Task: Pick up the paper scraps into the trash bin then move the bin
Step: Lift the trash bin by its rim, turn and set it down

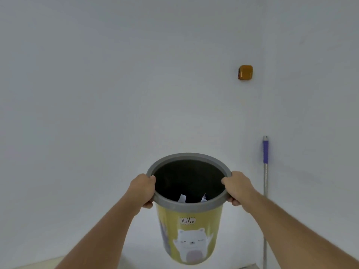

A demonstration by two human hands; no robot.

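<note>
Yellow bin (189,226) held in the air near the white wall (97,84), paper scraps (182,198) inside. Left hand (142,189) and right hand (238,188) clenched on the grey rim (187,156). Best kept level, lowered slowly.

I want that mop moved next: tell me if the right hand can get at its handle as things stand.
Probably not yet: the right hand grips the bin rim, though nothing blocks the mop handle beside it.

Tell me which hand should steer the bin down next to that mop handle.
Probably the right hand: it grips the trash bin rim on the side nearer the mop handle. The left hand holds the far side and can steady it.
</note>
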